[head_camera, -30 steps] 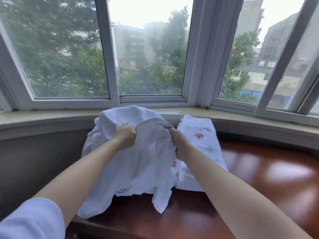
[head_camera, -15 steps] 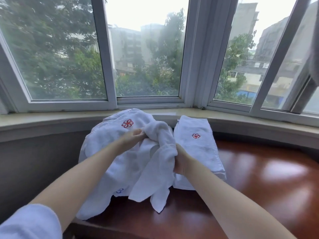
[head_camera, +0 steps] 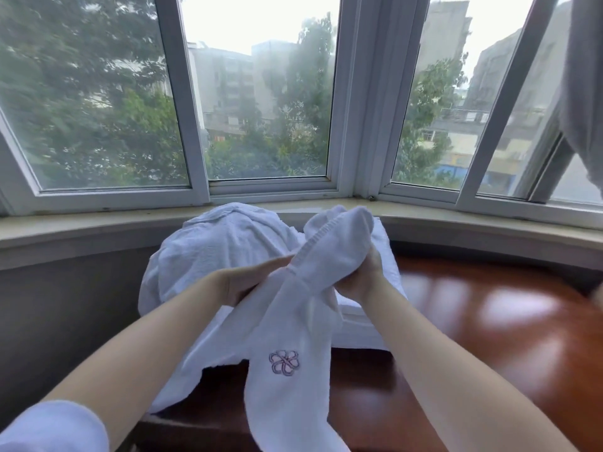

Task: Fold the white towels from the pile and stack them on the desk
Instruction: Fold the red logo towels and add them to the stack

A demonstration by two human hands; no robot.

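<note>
No readable text anywhere; the towel [head_camera: 293, 337] bears only an embroidered flower emblem [head_camera: 284, 362].

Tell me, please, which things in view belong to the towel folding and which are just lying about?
Belonging to the job: held towel, gripped by left hand and right hand; towel pile; folded towels; desk.
Just there: window sill; grey cloth hanging at right.
</note>
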